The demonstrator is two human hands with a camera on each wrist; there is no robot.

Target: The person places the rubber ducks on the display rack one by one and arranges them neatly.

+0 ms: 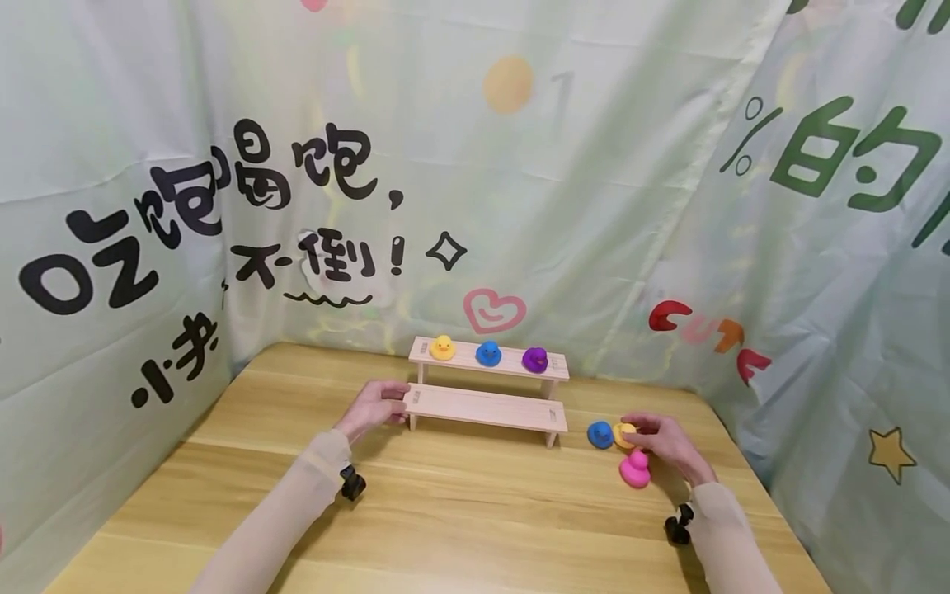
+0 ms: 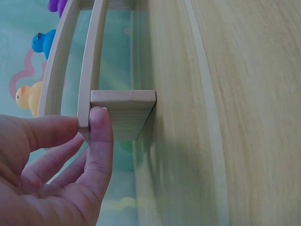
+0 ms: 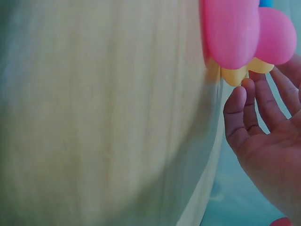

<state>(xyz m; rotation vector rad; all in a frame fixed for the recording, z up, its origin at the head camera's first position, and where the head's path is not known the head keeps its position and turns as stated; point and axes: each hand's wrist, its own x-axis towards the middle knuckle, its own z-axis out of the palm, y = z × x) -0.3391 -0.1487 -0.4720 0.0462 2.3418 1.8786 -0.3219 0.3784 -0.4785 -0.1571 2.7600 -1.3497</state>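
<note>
My left hand (image 1: 373, 407) pinches the left end of the lower wooden stand (image 1: 486, 408), thumb on the board's top and a fingertip beneath, beside the leg (image 2: 123, 98). At the right, my right hand (image 1: 668, 444) has thumb and fingertips around a yellow rubber duck (image 1: 625, 435) low at the tabletop. A blue rubber duck (image 1: 599, 435) sits just left of it. Nearer the front is a pink rubber duck (image 1: 635, 469), which covers most of the yellow one in the right wrist view.
Behind the lower stand rises a taller wooden stand (image 1: 475, 356) bearing a yellow duck (image 1: 443, 348), a blue duck (image 1: 488, 354) and a purple duck (image 1: 535, 360). Printed curtains (image 1: 579, 206) surround the back and sides of the wooden table (image 1: 460, 520).
</note>
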